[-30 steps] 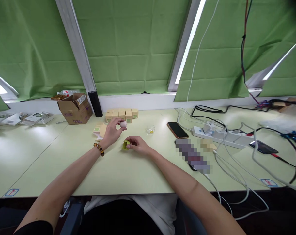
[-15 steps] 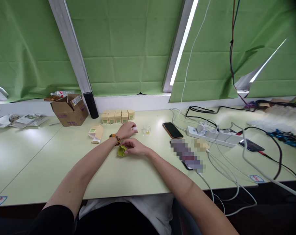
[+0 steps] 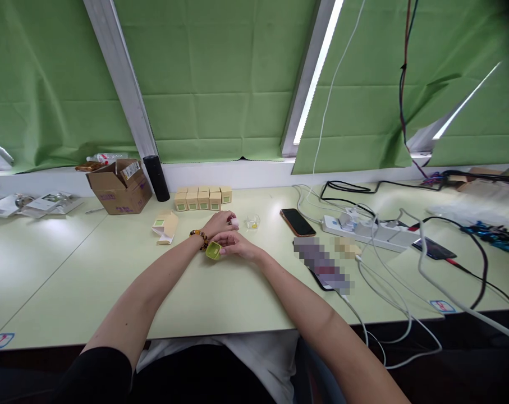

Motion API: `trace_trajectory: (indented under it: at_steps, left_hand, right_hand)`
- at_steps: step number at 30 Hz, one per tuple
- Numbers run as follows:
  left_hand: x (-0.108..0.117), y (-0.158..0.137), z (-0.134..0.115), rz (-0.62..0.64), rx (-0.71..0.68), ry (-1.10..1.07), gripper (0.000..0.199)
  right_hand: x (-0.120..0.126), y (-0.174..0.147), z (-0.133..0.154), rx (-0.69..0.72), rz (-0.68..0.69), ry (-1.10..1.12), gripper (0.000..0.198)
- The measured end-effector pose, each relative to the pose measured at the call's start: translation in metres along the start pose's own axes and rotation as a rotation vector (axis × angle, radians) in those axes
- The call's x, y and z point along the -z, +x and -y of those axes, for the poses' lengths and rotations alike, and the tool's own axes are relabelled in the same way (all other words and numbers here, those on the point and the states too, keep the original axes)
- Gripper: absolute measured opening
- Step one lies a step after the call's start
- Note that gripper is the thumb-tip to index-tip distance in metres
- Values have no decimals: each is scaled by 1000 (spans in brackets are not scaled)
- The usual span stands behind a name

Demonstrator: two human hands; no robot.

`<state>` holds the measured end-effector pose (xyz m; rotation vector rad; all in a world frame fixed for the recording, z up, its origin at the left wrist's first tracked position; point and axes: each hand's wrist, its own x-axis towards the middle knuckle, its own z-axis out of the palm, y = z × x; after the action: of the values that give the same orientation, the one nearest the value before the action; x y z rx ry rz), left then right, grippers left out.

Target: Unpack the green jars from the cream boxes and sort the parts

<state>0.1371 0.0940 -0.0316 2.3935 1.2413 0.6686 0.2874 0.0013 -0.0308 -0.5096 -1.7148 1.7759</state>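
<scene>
My left hand (image 3: pixel 219 223), with a beaded bracelet at the wrist, reaches forward over the table. Its fingers are closed on a small whitish rounded object (image 3: pixel 234 223), too small to identify. Just nearer to me, my right hand (image 3: pixel 239 247) pinches a small green silicone case (image 3: pixel 213 251) whose hollow side faces up towards me. The case sits close to the left wrist. Beyond the fingers lies a small clear plastic piece (image 3: pixel 252 222) with something yellow in it. Left of the hands is an opened little cardboard box (image 3: pixel 165 227) with a green label.
Several small cardboard boxes (image 3: pixel 202 199) stand in rows at the back. A larger carton (image 3: pixel 120 188) and a black cylinder (image 3: pixel 156 178) are left of them. To the right lie a phone (image 3: pixel 297 223), a white power strip (image 3: pixel 366 231) and many loose cables.
My right hand has tilted the green case so that its inside shows more, and lifted it slightly. My left hand stays nearly where it was with the whitish object.
</scene>
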Motion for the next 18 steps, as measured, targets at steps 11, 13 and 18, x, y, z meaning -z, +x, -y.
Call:
trace_trajectory:
  at_steps: [11,13,18]
  left_hand:
    - [13,-19,3,-90,23,-157,50]
    - [23,-32,1,-182,32,-194,44]
    - [49,-79,-7,-363,-46,-434,45]
  right_hand:
    - [8,2,-8,57,31,118,47]
    - [6,1,-5,66,32,145,48]
    - [-2,0,4,125,11,226,49]
